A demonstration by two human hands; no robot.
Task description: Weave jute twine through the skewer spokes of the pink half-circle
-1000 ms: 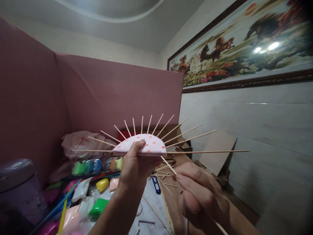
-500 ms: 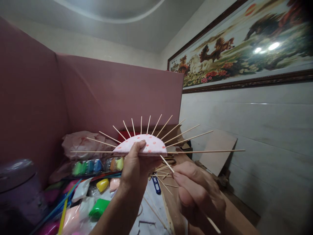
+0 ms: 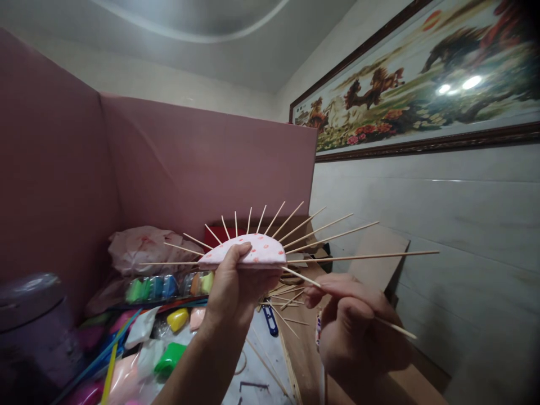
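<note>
My left hand (image 3: 236, 292) grips a pale pink half-disc (image 3: 257, 247) with red-orange spots, its thumb on the front face and the fingers behind. Thin wooden sticks (image 3: 291, 219) fan out from the curved edge, and one long stick juts out at each end of the flat edge. Between the fingers of my right hand (image 3: 354, 320) is another thin wooden stick (image 3: 301, 275). The tip of that stick is at the lower right corner of the half-disc; whether it goes in, I cannot tell.
Loose sticks (image 3: 287, 298) and a blue-handled cutter (image 3: 269, 319) lie on the table below. At left are packets of coloured clay (image 3: 171, 360), a clear clay tray (image 3: 154, 287), a plastic bag (image 3: 143, 247) and a lilac container (image 3: 36, 332). A pink partition (image 3: 211, 163) stands behind.
The half-disc has turned slightly, its right end coming nearer. My right hand has moved right and up, and its stick now lies flatter, the tip at the disc's corner.
</note>
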